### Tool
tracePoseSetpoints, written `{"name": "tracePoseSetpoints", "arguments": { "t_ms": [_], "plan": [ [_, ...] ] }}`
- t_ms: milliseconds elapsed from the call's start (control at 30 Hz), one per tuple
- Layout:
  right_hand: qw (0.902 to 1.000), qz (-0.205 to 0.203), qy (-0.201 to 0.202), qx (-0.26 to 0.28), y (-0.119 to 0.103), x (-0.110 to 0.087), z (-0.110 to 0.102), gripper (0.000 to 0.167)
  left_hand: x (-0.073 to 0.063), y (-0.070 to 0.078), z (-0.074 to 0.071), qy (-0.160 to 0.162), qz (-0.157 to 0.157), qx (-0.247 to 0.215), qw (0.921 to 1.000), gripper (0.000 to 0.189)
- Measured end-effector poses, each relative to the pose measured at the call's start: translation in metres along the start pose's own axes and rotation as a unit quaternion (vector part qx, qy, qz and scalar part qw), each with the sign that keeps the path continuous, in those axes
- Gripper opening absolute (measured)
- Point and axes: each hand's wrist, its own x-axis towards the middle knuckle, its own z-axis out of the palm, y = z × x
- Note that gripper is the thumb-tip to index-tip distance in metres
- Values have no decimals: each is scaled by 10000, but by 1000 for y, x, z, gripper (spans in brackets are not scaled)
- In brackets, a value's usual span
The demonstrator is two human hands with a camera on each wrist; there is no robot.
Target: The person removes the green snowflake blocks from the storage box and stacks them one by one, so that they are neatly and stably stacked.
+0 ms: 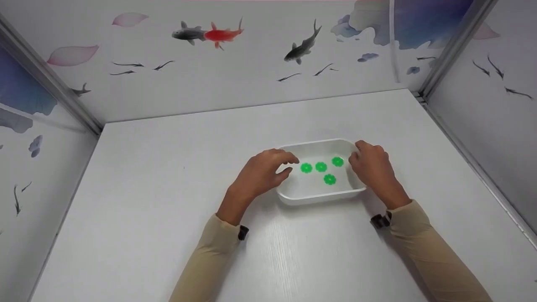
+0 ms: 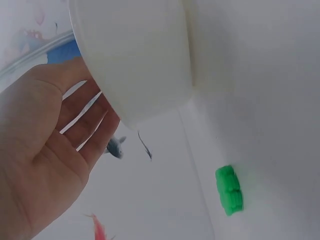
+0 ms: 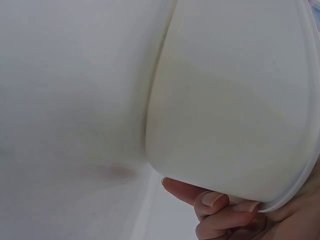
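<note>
A white rectangular plastic tray [image 1: 323, 196] stands on the table, and several green flower-shaped pieces [image 1: 329, 179] lie flat on its floor. At the tray's left end is my left hand [image 1: 263, 171], its thumb and fingers apart over the rim with nothing between them. In the left wrist view its fingers [image 2: 87, 120] are loosely extended behind the tray wall. My right hand [image 1: 374, 164] grips the tray's right end, fingers curled at the rim; the right wrist view shows the fingertips [image 3: 212, 199] against the outer wall.
One more green scalloped piece [image 2: 229, 190] lies on the table outside the tray in the left wrist view; it does not show in the head view. White panels printed with fish [image 1: 304, 46] enclose the white table [image 1: 168, 188] at the back and sides.
</note>
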Motion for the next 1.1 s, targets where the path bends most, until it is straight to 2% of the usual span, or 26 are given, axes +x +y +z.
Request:
{"name": "tracePoseSetpoints", "arguments": {
  "t_ms": [267,467,733,1100],
  "plan": [
    [9999,-88,114,20,1,0,0,27,19,6,15,-425,-67,-43,9991,23],
    [9999,-94,106,-32,4,2,3,26,33,7,25,-680,-246,-71,9974,24],
    [9999,-87,109,-20,1,1,4,23,40,8,35,-863,-453,-38,9952,26],
    [10000,-44,65,-47,0,1,1,26,49,11,46,-933,-710,819,9897,30]
  ]
}}
